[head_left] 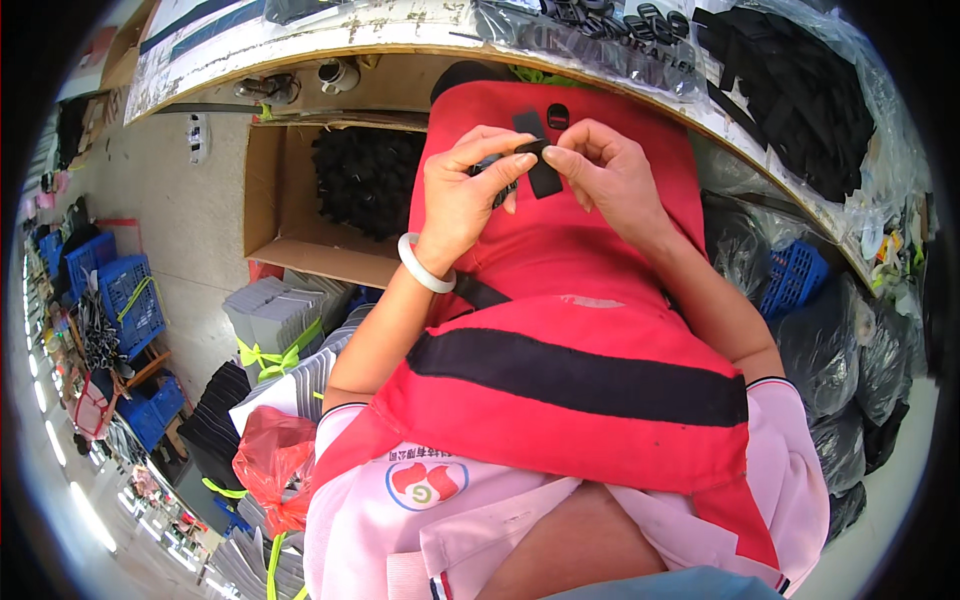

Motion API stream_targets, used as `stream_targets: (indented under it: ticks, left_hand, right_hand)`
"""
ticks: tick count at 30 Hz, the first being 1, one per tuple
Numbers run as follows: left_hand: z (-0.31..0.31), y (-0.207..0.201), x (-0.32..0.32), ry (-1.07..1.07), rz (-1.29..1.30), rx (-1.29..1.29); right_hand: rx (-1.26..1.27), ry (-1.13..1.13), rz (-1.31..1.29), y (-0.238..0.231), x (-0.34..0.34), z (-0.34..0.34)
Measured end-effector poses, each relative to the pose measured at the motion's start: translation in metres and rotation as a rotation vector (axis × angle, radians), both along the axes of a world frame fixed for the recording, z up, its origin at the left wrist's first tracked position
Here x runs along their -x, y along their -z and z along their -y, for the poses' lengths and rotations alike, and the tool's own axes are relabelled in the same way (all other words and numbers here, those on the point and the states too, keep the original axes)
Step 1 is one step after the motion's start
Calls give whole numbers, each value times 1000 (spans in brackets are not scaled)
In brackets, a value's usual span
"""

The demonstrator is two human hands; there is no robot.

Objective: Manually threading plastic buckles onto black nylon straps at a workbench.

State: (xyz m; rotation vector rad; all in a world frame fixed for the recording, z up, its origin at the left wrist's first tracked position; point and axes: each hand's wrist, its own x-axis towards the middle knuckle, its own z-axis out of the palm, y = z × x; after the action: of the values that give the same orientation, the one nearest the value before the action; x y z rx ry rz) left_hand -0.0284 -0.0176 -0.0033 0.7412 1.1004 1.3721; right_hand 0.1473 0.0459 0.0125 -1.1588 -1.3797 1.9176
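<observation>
The black strap (pixel 546 182) is between the two hands, above the person's lap, and I look at it from over their head. The work table (pixel 395 38) is the largest thing, curving beyond the hands, its near edge worn. The red apron (pixel 575 245) spreads below them. To the left of the hands stands an open carton (pixel 310 258) with black pieces (pixel 370 180), too dark to make out singly. Farther left are blue crates (pixel 130 300), small and bent at the rim. Right of the hands, dark plastic bags (pixel 820 350) partly hide a blue basket (pixel 793 278). Beyond the hands, to the right, a clear bag (pixel 640 50) carries large dark letters, creased and partly cut off. Nearer than the hands, the pink shirt (pixel 785 450) bears a round emblem (pixel 427 486) with a line of inverted characters beside it.

The left hand (pixel 470 190) pinches the strap between thumb and finger; something dark and shiny is half hidden behind its thumb. The right hand (pixel 605 180) has its thumb at the strap, fingers bent; I cannot tell if it grips. Just beyond them, a small black buckle (pixel 557 116) lies on the apron.
</observation>
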Motion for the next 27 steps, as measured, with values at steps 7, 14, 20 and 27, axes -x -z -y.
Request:
stream_targets:
  ticks: [7,14,20,27]
  left_hand:
    - [10,-7,2,62,-258,-142]
    - [19,-14,3,111,-276,-180]
    - [21,-17,3,91,-326,-208]
    - [24,-14,3,116,-430,-270]
  right_hand:
    - [177,-303,-19,-7,-16,-21]
    - [-104,-185,143,-17,-11,-14]
    - [-83,-148,122,-9,-10,-16]
    - [99,-185,-21,-5,-12,-15]
